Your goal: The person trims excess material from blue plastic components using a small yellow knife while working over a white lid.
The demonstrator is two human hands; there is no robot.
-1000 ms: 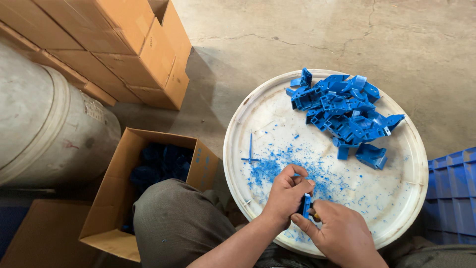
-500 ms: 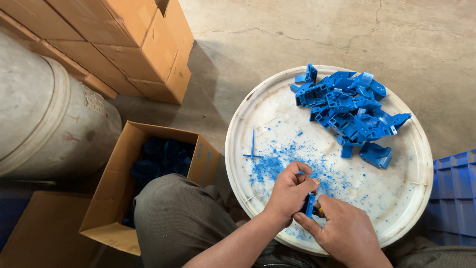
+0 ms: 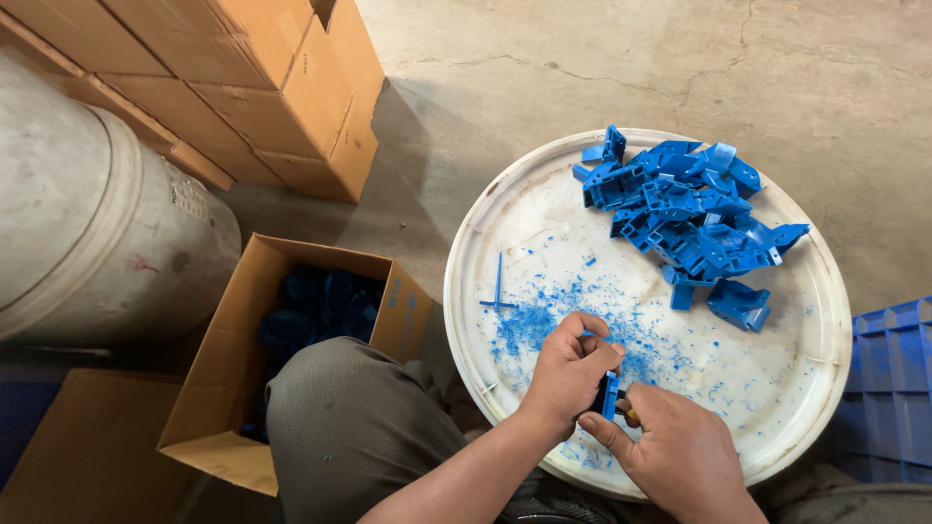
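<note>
Blue plastic, a small part [image 3: 608, 395], sits pinched between the two hands over the near edge of a round white lid [image 3: 505, 213]. The left hand [image 3: 568, 374] curls around the part from above, fingers closed on it. The right hand [image 3: 680, 451] comes up from below with its fingers drawn together against the part's lower end; something thin with a yellowish tip shows at its thumb (too small to tell what it is).

Under and around the hands the lid is dusted with blue shavings [image 3: 544, 315]. A thin blue cross-shaped strip [image 3: 498, 291] lies just left of them. On the far side of the lid, well apart from the hands, is a heap of blue parts [image 3: 680, 209], with one loose part [image 3: 740, 303] just beside it.

Left of the lid, past the person's knee [image 3: 340, 417], stands an open cardboard box [image 3: 209, 388] with dark blue pieces inside. Beyond it are a large grey drum [image 3: 87, 223] and stacked cartons [image 3: 243, 78] on the concrete floor [image 3: 582, 58]. A blue crate [image 3: 893, 388] touches the frame's right edge.
</note>
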